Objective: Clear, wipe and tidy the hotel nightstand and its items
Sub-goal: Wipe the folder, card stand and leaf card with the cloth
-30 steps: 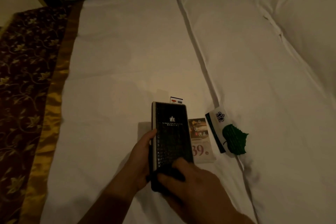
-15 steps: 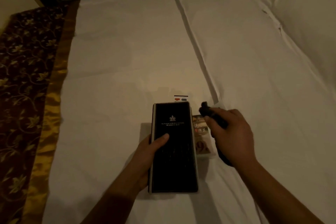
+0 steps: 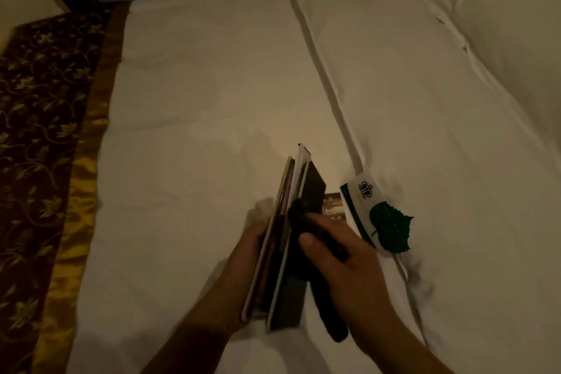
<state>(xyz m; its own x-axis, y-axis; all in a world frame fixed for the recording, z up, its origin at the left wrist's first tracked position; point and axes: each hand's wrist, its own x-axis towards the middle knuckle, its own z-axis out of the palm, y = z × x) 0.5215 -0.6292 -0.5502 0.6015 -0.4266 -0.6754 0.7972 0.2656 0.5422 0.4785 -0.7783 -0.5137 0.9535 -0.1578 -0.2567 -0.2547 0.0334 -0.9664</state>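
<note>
A black leather-look folder stands tilted on its long edge over the white bed, partly opened so its pale inner pages show. My left hand grips it from the left, low down. My right hand presses a dark cloth against the folder's right face. A printed card lies on the sheet just right of the folder, half hidden by it. Further right lies a white card with a green leaf.
The white bed sheet fills most of the view, with a folded duvet seam running up the middle and a pillow at the top right. A brown and gold patterned bed runner covers the left side.
The folder lay flat a moment ago; my left hand has tipped it up on edge and it has opened. My right hand with the cloth came back from the right onto the folder's face.
</note>
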